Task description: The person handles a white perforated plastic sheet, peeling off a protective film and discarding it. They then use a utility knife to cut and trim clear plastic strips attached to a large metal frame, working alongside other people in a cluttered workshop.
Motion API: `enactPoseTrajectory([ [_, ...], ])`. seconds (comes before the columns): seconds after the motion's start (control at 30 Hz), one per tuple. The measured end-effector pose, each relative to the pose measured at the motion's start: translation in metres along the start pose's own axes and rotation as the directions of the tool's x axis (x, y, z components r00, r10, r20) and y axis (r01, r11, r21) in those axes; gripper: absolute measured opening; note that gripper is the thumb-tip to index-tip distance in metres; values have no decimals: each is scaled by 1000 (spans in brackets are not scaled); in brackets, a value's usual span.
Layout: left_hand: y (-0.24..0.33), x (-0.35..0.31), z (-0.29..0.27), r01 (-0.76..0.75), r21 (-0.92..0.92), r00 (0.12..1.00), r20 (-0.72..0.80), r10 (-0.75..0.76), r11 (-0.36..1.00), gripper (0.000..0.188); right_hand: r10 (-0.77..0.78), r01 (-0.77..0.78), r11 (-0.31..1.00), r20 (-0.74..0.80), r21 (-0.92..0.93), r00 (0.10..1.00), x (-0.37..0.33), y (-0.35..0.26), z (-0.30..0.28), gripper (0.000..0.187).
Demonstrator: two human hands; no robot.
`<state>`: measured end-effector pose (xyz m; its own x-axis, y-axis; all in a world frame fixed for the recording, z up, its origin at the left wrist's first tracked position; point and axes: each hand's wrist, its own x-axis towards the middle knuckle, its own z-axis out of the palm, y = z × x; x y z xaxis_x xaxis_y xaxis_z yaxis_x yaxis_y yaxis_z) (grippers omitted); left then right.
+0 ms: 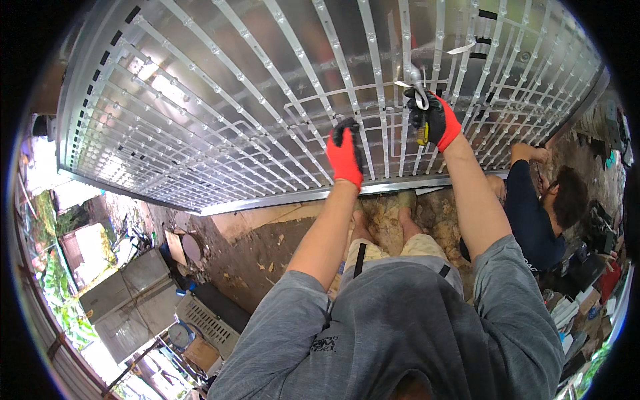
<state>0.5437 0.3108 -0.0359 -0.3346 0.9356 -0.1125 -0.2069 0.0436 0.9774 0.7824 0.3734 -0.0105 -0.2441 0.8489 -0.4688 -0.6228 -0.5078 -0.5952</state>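
A large shiny metal panel (267,160) stretches across the top of the head view, lined with rows of white LED strips (325,40). Both my hands wear red and black gloves. My left hand (345,152) is at the panel's lower middle, its fingers curled against one strip; whatever lies under the fingertips is hidden. To its right, my right hand (440,120) is closed round a tool with a yellow and black handle (423,135). A looped white strip (421,100) shows at those fingers, beside a strip row. The tool's working end cannot be made out.
At the right, close to the panel's edge, a person in a dark shirt (533,217) crouches with an arm at the frame. A pale loose strip (461,49) lies on the panel. Grey cabinets (130,303) and a slatted plastic crate (207,323) stand at the left; clutter (587,303) lies far right.
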Motion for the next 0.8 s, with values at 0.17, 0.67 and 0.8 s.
enactPoseTrajectory([
  [0.17, 26, 29, -69, -124, 656, 983, -22, 183, 745, 51, 93, -97, 992, -52, -75, 994, -26, 3, -25, 34],
  [0.67, 16, 115, -97, -303, 942, 861, 206, 465, 144, 58, 207, -256, 964, -400, -72, 893, -88, 100, -66, 35],
  [0.8, 9, 119, -95, -303, 927, 835, 146, 531, 221, 50, 321, -378, 923, -394, -76, 862, -108, 147, -63, 35],
])
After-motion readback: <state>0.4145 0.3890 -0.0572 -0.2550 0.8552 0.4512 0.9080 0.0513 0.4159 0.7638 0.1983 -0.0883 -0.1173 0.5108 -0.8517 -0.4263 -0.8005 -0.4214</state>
